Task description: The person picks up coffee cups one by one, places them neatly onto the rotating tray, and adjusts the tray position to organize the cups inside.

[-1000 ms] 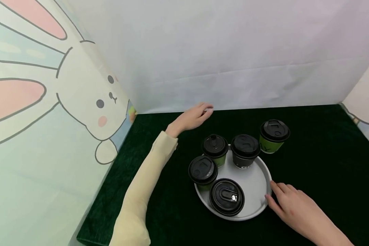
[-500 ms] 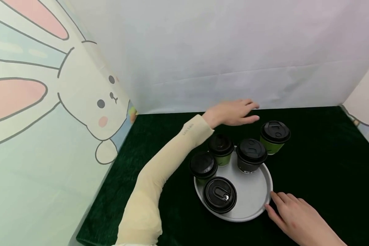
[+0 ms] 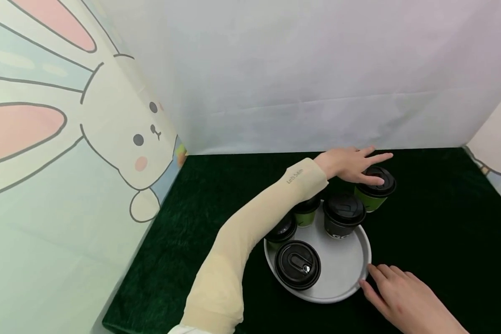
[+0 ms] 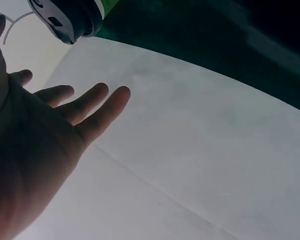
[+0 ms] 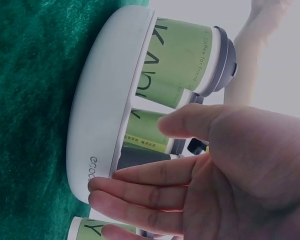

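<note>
My left hand [image 3: 352,166] reaches over the far side of the table, fingers spread above a green paper coffee cup [image 3: 370,202] with a black lid, standing off the tray. In the left wrist view that lidded cup [image 4: 70,20] is apart from the fingers. My right hand [image 3: 405,297] touches the right rim of a round white tray [image 3: 344,266], its fingers nearly straight against the outer wall [image 5: 102,100]. On the tray stand a dark cup [image 3: 344,218], a green cup [image 3: 305,219], a partly hidden left cup [image 3: 283,230] and a front cup [image 3: 298,265], all black-lidded.
A dark green velvety cloth [image 3: 192,204] covers the table. Behind it hangs a white backdrop [image 3: 275,79], and a rabbit-printed panel [image 3: 121,106] stands on the left. My left sleeve [image 3: 250,227] crosses in front of the left-hand cups.
My left hand has swept right along the far side to the lone green cup. The front cup has shifted slightly left and the dark cup slightly right. My right hand stays at the tray rim.
</note>
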`<state>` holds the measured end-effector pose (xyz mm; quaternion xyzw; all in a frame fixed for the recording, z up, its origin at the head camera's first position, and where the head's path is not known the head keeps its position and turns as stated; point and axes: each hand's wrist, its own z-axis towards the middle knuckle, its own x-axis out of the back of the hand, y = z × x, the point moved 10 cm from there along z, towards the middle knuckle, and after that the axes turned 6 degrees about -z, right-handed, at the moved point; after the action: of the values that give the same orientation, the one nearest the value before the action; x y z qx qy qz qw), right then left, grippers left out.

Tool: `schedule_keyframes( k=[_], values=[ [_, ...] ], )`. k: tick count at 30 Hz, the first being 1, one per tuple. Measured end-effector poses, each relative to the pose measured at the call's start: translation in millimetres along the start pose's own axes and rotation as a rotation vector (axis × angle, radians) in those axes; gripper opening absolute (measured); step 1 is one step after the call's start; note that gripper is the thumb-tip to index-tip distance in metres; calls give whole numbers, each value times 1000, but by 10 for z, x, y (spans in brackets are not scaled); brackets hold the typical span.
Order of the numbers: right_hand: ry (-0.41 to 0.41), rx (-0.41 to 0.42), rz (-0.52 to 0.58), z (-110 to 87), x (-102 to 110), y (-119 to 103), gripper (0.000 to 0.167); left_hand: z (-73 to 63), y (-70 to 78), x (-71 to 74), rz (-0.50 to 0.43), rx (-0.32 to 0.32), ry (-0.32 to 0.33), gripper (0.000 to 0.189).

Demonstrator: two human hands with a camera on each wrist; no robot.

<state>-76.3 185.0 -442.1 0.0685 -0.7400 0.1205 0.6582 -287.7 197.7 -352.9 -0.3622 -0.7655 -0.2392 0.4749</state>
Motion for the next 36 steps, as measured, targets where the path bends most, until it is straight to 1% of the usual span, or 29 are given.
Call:
schedule_keyframes(
  k=[4,7,11,14,22,28,30,33,36],
  values=[
    [12,-2,4,-2,44,14,43,65,54,-46,5,13,-36,78],
    [13,-4,10,-10,52,24,42,100,109,-78,16,11,-55,79],
    [10,-4,13,-22,43,25,43,131,190,-93,43,6,-54,81],
    [7,-4,9,-20,40,18,45,146,216,-97,62,15,-56,83],
    [13,-5,6,-18,54,7,46,185,183,-185,109,54,-122,86],
    [17,-1,-9,-17,41,20,45,208,174,-212,110,62,-120,89],
    [16,-3,-8,-17,36,25,44,215,170,-219,118,59,-122,89],
    [12,-2,-3,-13,27,32,44,223,176,-216,118,38,-127,88],
    [12,-3,-2,-9,30,34,44,232,204,-192,109,5,-108,87]
  ],
)
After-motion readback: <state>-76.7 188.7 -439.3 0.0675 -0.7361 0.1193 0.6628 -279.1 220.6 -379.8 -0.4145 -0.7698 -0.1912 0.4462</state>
